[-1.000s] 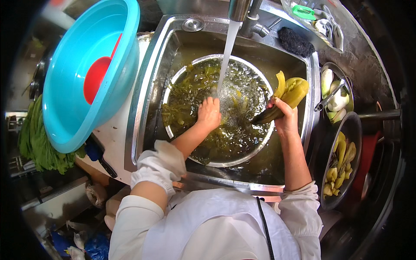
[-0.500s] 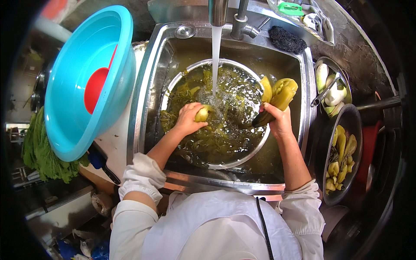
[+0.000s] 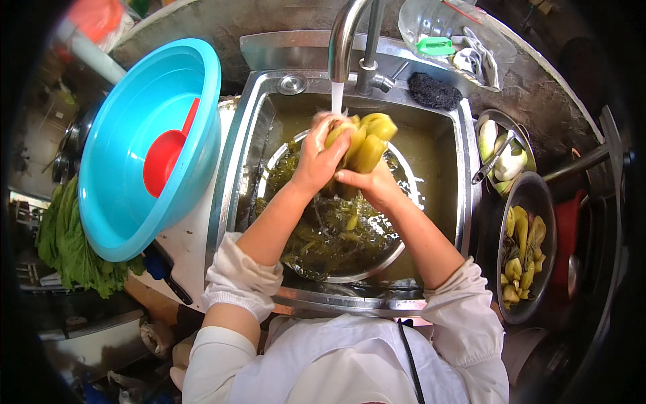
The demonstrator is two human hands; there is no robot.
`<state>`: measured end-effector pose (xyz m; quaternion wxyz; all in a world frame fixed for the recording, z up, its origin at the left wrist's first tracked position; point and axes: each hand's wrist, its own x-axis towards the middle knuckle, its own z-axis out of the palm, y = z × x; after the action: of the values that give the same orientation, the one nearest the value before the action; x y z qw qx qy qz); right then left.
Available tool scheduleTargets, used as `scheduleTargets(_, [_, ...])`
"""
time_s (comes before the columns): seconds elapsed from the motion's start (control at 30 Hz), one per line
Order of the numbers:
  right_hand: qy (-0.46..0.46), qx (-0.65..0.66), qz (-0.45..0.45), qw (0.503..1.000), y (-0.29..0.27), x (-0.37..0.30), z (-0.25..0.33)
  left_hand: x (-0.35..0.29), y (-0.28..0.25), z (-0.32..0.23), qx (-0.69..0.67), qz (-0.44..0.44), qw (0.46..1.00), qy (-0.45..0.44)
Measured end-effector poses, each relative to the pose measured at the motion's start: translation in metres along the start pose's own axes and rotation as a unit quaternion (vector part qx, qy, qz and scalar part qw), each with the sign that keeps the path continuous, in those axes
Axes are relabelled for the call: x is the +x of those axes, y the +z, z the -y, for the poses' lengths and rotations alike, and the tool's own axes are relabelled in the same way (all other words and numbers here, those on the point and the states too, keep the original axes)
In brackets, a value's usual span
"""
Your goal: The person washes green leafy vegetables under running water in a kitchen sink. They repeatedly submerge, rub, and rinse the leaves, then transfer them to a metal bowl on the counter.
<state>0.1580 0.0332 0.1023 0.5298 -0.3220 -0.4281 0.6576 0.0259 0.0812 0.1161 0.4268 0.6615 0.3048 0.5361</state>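
Stalks (image 3: 369,151) — smooth, bulbous, yellow-green — sit clasped in left fingers (image 3: 334,155) and right fingers (image 3: 354,178), both curled closed.

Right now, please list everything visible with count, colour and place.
Sink: one, silver, centre
Tap: one, silver, behind sink
Basin: one, silver, in sink
Leaves: many, dark green, in basin
Vegetable bunch: one, yellow-green, above basin
Tub: one, turquoise, left
Dipper: one, red, in tub
Leafy greens: one bunch, green, below tub
Knife: one, black handle, left
Scouring pad: one, black, rear
Container: one, clear, rear
Small bowl: one, silver, right
Large bowl: one, dark, right
Vegetable pieces: several, yellowish, in large bowl
Clutter: uncountable, mixed, lower left
Left hand, right hand: two, bare, on vegetable bunch
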Motion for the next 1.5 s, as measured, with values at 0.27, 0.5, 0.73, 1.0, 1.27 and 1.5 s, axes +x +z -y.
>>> scheduleTargets(0.27, [-0.027,0.125,-0.103,0.986,-0.013,0.030,0.007,0.003,-0.012,0.022,-0.180,0.108,0.957,-0.201])
scheduleTargets(0.5, [-0.012,0.210,-0.117,0.971,-0.034,0.042,0.013,-0.070,-0.003,0.047,-0.054,0.124,0.954,-0.269])
scheduleTargets(0.73, [-0.038,0.192,-0.190,0.962,-0.025,0.041,0.003,-0.138,-0.013,0.080,0.247,0.194,0.911,-0.268])
scheduleTargets(1.0, [-0.005,0.191,-0.119,0.974,-0.041,0.042,0.021,-0.074,-0.042,0.081,0.268,0.068,0.953,-0.123])
scheduleTargets(1.27, [0.073,0.119,-0.017,0.990,-0.025,0.032,0.008,0.028,-0.031,0.037,-0.131,0.118,0.953,-0.246])
scheduleTargets(1.5, [0.073,0.081,-0.001,0.994,-0.024,0.030,0.002,0.013,-0.016,0.040,-0.125,0.048,0.971,-0.200])
